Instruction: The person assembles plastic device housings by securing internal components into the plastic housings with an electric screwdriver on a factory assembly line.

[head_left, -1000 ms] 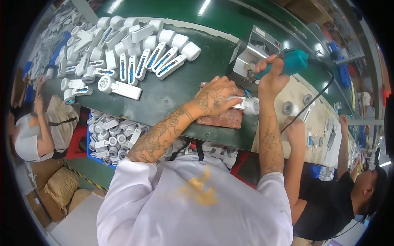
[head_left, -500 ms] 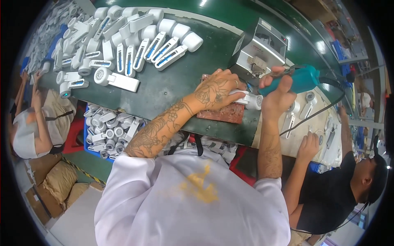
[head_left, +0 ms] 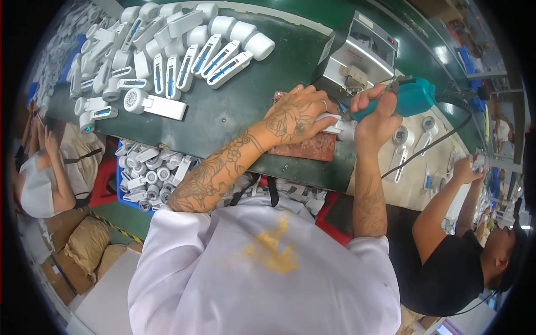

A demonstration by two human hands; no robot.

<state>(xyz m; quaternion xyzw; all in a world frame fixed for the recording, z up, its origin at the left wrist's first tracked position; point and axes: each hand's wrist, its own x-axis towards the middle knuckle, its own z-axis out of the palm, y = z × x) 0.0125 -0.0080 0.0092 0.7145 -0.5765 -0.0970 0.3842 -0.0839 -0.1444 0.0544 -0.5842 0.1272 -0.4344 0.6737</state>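
My left hand (head_left: 298, 118) presses down on a white handheld fan part (head_left: 338, 124) that lies over a reddish-brown mat (head_left: 307, 149) on the green table (head_left: 240, 106). My right hand (head_left: 377, 114) grips a teal electric screwdriver (head_left: 405, 97), its tip pointed at the white part just right of my left fingers. A black cable (head_left: 430, 146) runs from the tool to the right.
Several white and blue fan bodies (head_left: 167, 50) lie in rows at the table's far left. A grey metal machine (head_left: 357, 53) stands behind my hands. A blue bin of white parts (head_left: 148, 176) sits below the table. A person in black (head_left: 452, 245) works at my right, another person (head_left: 42, 173) at left.
My right hand has brought the teal screwdriver down and left toward the white part. My left hand stays on the part.
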